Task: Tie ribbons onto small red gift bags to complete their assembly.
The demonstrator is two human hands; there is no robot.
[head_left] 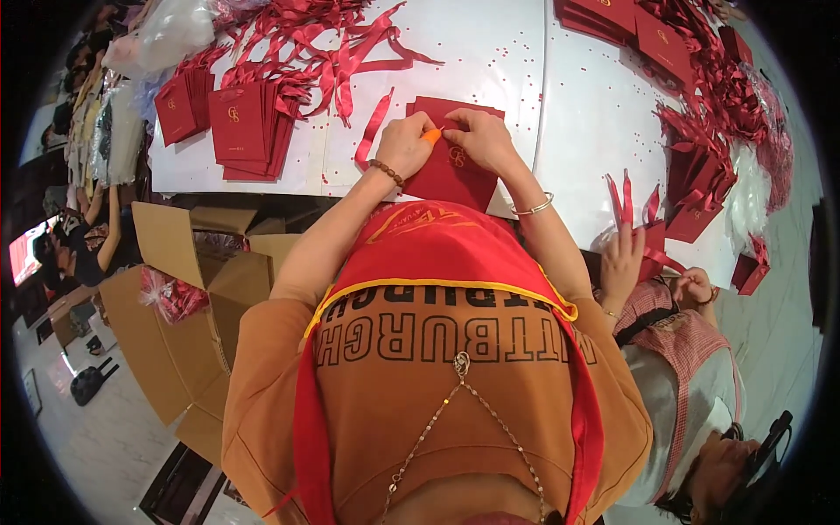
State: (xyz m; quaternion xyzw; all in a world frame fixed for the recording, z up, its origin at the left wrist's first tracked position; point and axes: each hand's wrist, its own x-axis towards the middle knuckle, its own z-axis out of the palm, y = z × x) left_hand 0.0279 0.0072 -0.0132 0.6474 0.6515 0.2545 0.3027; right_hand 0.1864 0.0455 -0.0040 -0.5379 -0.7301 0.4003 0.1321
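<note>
Our left hand and right hand hide part of a red bag on the desk; we can't tell if their bent fingers grip it. Ribbons, bag stacks and a box sit around.

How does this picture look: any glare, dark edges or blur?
Head view, edges: black shading rings the fisheye image, and the bright pink-and-white screen at far left looks washed out; head view, middle: the red rectangular paper bag, bare left hand and right hand look fairly clear.
</note>
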